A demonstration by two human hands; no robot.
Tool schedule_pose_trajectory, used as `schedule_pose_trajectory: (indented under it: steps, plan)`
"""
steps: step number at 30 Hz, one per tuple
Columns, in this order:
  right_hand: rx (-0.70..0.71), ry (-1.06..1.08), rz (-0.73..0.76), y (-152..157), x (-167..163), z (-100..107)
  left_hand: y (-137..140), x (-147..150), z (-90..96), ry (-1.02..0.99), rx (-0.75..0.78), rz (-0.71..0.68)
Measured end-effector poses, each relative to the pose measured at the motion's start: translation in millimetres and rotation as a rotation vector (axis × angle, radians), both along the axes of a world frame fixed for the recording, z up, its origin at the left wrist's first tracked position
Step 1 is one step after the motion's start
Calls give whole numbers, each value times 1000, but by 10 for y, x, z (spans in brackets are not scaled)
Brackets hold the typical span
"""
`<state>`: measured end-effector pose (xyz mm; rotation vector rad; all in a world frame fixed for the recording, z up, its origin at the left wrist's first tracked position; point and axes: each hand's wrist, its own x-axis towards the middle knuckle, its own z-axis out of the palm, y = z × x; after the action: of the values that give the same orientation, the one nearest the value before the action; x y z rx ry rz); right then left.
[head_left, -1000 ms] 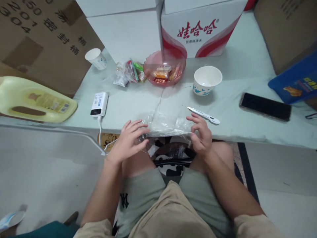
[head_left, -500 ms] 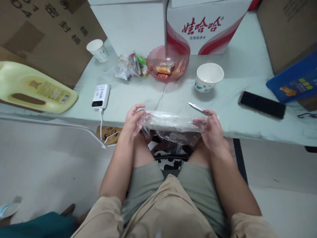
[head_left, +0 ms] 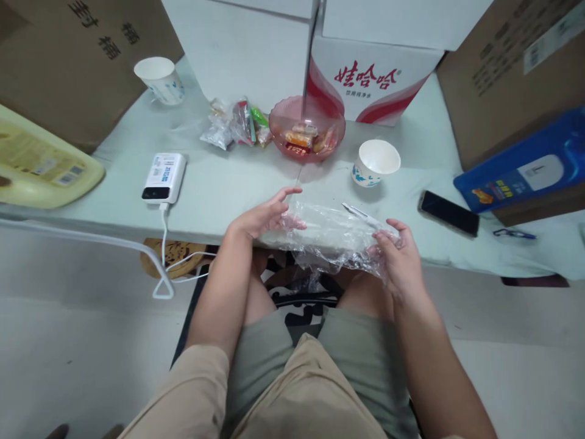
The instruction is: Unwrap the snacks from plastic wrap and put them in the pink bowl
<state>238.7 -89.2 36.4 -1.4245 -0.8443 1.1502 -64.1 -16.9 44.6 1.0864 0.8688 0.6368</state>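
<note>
A crumpled sheet of clear plastic film (head_left: pixel 329 235) stretches between my hands at the table's front edge, its lower part hanging over my lap. My left hand (head_left: pixel 267 216) has the film's left end among its lower fingers, seen through the plastic, while the index finger points out above. At the other end, my right hand (head_left: pixel 400 259) grips the film between thumb and fingers. A utility knife (head_left: pixel 359 211) lies on the table just beyond the film, its near part partly covered by it.
Behind stand a paper cup (head_left: pixel 377 161), a pink bowl (head_left: pixel 306 137) of wrapped snacks and some small packets (head_left: pixel 235 125). A cabled power bank (head_left: pixel 164 177) and a yellow jug (head_left: pixel 50 161) are leftward. Rightward lie a phone (head_left: pixel 448 213) and a blue bottle (head_left: pixel 525 161). Boxes (head_left: pixel 370 79) line the back.
My left hand has shifted right and its index finger has stretched out. The film is looser and more crumpled, with my right hand a little lower. The camera view has moved too.
</note>
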Motion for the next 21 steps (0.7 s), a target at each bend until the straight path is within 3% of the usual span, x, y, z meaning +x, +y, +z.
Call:
schedule_pose_trajectory:
  steps: [7,12,15,18,21]
  plan:
    - [-138,-8,-8,-232,8,-137,-75,-70,-300,-87,110,191]
    - [-137,-81,-60,-410,40,-287,-22,-104,-357,-212,166,280]
    - [-154,-120,-2,-489,41,-377,-10,-10,-336,-198,137,268]
    - [-144,-287,37,-527,89,-373,6,49,-322,-164,123,240]
    - [8,-622,-74,-461,142,-232,36,28,-336,-186,138,197]
